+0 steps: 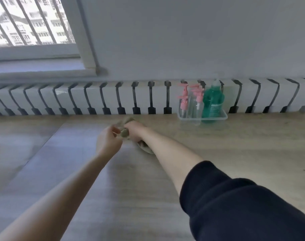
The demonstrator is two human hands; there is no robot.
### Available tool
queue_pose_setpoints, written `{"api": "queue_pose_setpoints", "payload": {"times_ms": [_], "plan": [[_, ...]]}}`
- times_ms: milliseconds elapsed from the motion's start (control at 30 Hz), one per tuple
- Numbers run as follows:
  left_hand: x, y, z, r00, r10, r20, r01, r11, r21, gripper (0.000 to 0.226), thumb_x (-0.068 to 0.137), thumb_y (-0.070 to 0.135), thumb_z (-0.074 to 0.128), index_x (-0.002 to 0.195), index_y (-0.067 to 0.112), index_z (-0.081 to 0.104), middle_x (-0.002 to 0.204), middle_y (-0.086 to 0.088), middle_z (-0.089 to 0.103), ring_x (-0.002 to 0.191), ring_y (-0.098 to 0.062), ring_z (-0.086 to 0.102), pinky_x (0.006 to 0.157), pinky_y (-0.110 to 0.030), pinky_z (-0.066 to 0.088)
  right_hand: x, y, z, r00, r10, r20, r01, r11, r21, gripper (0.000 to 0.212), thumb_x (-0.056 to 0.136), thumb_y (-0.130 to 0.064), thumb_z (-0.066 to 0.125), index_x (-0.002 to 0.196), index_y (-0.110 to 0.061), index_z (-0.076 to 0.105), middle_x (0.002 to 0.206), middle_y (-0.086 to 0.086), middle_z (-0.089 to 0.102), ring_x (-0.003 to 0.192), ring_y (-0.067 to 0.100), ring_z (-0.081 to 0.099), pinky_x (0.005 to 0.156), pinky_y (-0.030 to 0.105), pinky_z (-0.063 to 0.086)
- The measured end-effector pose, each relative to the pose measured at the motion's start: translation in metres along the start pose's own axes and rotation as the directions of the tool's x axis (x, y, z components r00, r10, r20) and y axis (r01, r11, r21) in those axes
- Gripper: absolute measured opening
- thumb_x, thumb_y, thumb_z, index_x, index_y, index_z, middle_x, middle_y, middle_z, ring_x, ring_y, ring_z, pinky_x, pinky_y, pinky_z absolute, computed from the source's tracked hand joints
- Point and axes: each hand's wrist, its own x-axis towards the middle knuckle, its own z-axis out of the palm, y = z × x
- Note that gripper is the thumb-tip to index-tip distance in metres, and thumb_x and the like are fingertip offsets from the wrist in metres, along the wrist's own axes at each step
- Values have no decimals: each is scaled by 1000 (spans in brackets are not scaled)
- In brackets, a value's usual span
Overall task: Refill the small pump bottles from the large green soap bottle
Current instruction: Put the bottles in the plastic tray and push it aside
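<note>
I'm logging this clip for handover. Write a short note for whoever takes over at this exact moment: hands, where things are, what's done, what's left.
Left hand: pinches one end of a greyish cloth.
Right hand: grips the same cloth, low over the table.
Things: the large green soap bottle stands upright in a clear tray at the back of the table. The small pump bottles stand in the same tray to its left, with their pink pumps on.
Done: no refilling shows; every bottle is in the tray and closed.
Left: probably put the cloth down, then open, fill and close each small bottle.
</note>
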Motion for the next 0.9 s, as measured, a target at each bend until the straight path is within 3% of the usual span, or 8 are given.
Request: {"api": "queue_pose_setpoints", "payload": {"times_ms": [133,233,333,433,533,667,767,900], "plan": [[0,5,8,999,-5,-32,6,1000,12,17,85,18,65,101,12,60,103,-8,60,88,-23,58,67,-31,47,-38,9,9,989,-124,86,106,976,190,39,82,-2,50,103,-31,63,109,-3,62,99,20,58,78,30,51],[-20,15,18,993,-22,112,9,994,112,20,84,30,67,94,14,61,94,-7,65,79,-24,63,66,-36,56,-79,28,10,982,-121,143,73,951,300,45,78,0,52,102,-33,70,99,1,70,95,25,66,83,39,57],[-50,31,34,961,11,276,-43,993,113,16,85,19,64,96,7,63,91,-12,68,82,-28,65,75,-42,57,-125,50,9,990,-104,99,72,955,287,48,77,-1,52,109,-33,70,90,-5,69,86,21,67,76,32,58],[-81,57,50,940,48,339,-103,984,145,31,85,21,64,110,5,59,98,-11,65,86,-25,62,73,-35,56,-169,81,11,996,-50,78,25,957,290,44,75,-11,56,112,-32,69,102,-4,70,91,17,64,84,30,54],[-110,85,61,900,36,434,-195,925,327,38,89,41,57,99,5,57,91,-9,59,84,-23,57,67,-29,48,-206,111,3,999,38,-7,-33,926,377,28,77,-19,59,100,-23,74,102,3,71,94,18,64,90,32,50],[-136,111,77,874,90,478,-292,883,367,23,88,21,48,95,4,62,91,-12,62,77,-24,57,67,-33,51,-260,163,-19,960,211,-185,-160,953,259,41,81,-34,66,120,-21,63,116,-3,64,105,16,61,93,34,51],[-142,130,83,883,120,454,-250,939,238,22,91,23,46,99,7,60,93,-11,63,81,-26,61,69,-35,56,-291,191,-28,944,328,-16,-324,938,128,61,75,-49,72,126,-18,57,120,-3,59,106,17,58,93,33,48],[-147,154,83,902,56,427,15,987,-161,26,94,20,45,113,5,53,95,-11,58,75,-21,57,49,-27,48,-302,203,-24,946,322,-46,-318,945,71,29,77,-32,76,99,-17,64,102,0,65,92,18,59,78,28,47]]}}
